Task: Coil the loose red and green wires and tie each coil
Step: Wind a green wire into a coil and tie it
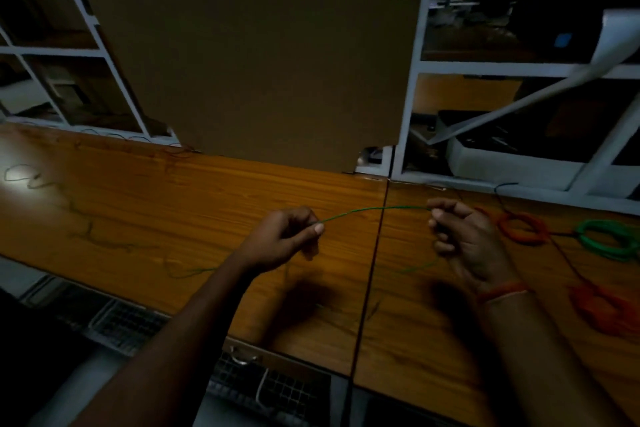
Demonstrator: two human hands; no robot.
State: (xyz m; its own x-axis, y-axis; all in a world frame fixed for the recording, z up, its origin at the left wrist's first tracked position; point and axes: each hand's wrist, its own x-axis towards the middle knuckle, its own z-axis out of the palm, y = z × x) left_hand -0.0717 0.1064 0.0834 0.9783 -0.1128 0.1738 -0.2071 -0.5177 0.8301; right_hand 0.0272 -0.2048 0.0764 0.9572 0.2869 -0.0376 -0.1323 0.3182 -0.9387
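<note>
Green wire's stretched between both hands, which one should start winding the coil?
Right, probably. The right hand pinches the green wire near its end, beside the finished coils. The left hand pinches the side trailing into slack, so it suits feeding.

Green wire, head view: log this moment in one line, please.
green wire stretched between hands | left hand pinches it | right hand grips it | red coil, green coil on table

Landmark: table seam (375, 253). Left hand (280, 241) just left of seam, right hand (464, 239) right of it, wire (377, 209) spanning between them above seam. Two coils (side by side) (523, 228) (607, 238) farther right on table (173, 204). Another coil (602, 308) right, nearer table's front edge. Board (249, 55) upright behind seam.
</note>
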